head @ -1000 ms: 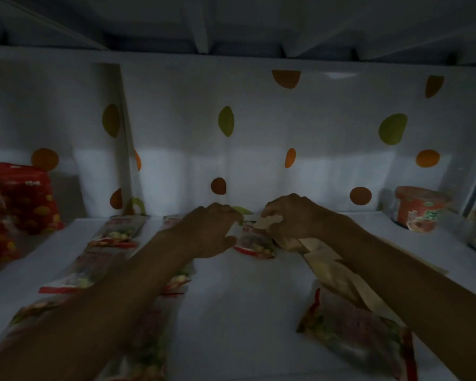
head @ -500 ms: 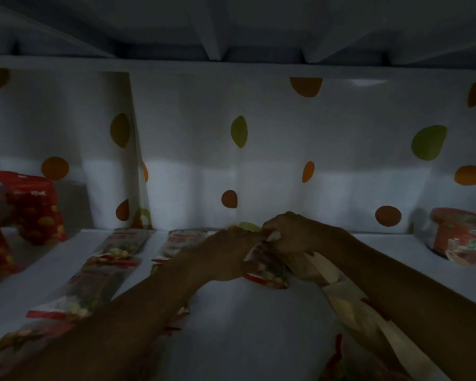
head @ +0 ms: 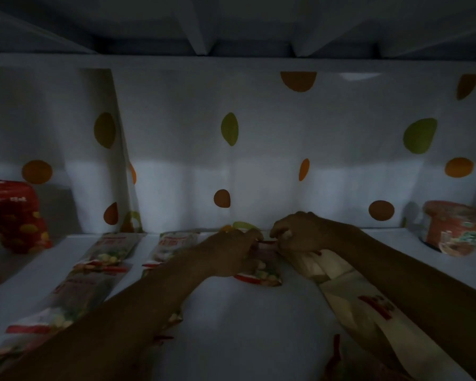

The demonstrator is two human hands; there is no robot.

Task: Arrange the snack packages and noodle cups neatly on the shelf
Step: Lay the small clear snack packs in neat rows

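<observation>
Both hands meet at the back of the white shelf (head: 259,325), over a clear snack packet (head: 261,276) lying flat there. My left hand (head: 228,254) grips the packet's left side, covering most of it. My right hand (head: 297,232) pinches its far top edge with curled fingers. A strip of joined packets (head: 349,295) trails from under my right hand toward the front right, beneath my forearm. Two rows of the same packets lie flat on the left: one row (head: 105,259) and another (head: 173,246). A red noodle cup (head: 451,229) stands at the far right.
Red snack bags (head: 14,213) stand at the far left of the shelf. The back wall (head: 259,160) is white with orange and green spots. An upper shelf board (head: 231,28) hangs close overhead. The light is dim.
Both hands have pushed the packet farther back toward the wall, and they now sit closer together on it. The view has drawn nearer to the shelf.
</observation>
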